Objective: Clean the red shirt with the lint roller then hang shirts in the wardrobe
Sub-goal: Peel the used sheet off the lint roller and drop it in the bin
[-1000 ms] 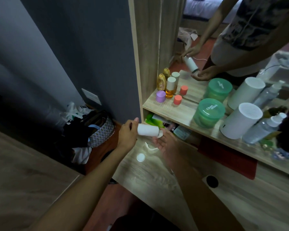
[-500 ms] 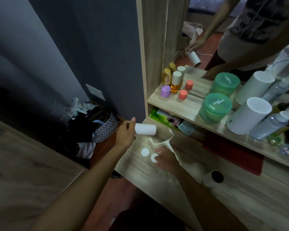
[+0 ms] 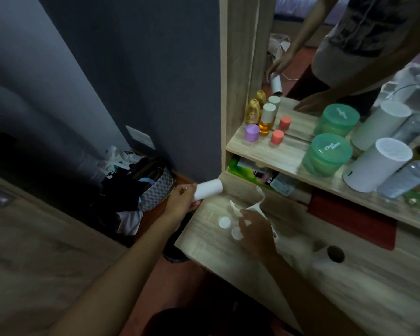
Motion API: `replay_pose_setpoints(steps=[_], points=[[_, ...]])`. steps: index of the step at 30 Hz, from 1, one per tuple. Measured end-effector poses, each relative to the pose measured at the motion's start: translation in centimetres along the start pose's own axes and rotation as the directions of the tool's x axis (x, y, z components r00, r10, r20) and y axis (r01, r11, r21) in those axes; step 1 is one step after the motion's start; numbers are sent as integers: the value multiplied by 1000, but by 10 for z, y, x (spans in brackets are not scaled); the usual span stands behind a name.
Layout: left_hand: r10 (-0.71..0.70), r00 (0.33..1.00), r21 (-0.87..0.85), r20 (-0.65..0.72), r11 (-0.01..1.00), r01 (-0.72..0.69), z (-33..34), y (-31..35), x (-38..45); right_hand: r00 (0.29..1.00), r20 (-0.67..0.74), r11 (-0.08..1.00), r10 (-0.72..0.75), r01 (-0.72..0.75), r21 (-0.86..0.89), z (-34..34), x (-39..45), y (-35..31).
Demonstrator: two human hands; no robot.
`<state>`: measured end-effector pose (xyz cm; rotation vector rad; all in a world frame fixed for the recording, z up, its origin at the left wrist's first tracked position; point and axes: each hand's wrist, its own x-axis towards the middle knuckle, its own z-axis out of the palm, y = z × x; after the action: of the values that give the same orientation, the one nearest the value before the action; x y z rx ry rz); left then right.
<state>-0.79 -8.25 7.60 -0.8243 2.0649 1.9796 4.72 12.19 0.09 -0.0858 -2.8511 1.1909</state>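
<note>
My left hand (image 3: 180, 204) grips one end of a white lint roll (image 3: 207, 189) and holds it level over the left edge of the wooden desk (image 3: 204, 241). On the desk, my right hand (image 3: 255, 229) holds the thin white lint roller handle (image 3: 258, 202), which stands up from my fingers. Two small white round caps (image 3: 224, 222) lie by my fingertips. A second white roll (image 3: 325, 257) with a dark hollow core lies on the desk to the right. No shirt is clearly in view.
The shelf (image 3: 277, 154) above the desk carries small bottles, a green tub (image 3: 325, 154), a white cylinder (image 3: 378, 166) and spray bottles. A mirror behind reflects me. A flat red item (image 3: 349, 214) sits under the shelf. A patterned basket (image 3: 155, 190) of dark clutter stands on the floor at left.
My left hand moved the roll left and away from my right hand. My right hand dropped to the desk beside the caps, with the white handle now standing upright.
</note>
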Motion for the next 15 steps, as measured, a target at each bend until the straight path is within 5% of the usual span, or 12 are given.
replay_pose_setpoints(steps=[6, 10, 15], points=[[-171, 983, -252, 69, 950, 183, -40, 4, 12, 984, -177, 994, -3, 23, 110, 5, 17, -52], [-143, 978, -188, 149, 967, 170, -86, 21, 21, 950, -310, 994, -30, 61, 90, 36, 28, -92], [-173, 943, -203, 284, 951, 235, -173, 30, 49, 969, -237, 995, 75, -56, 85, 102, 18, -158]])
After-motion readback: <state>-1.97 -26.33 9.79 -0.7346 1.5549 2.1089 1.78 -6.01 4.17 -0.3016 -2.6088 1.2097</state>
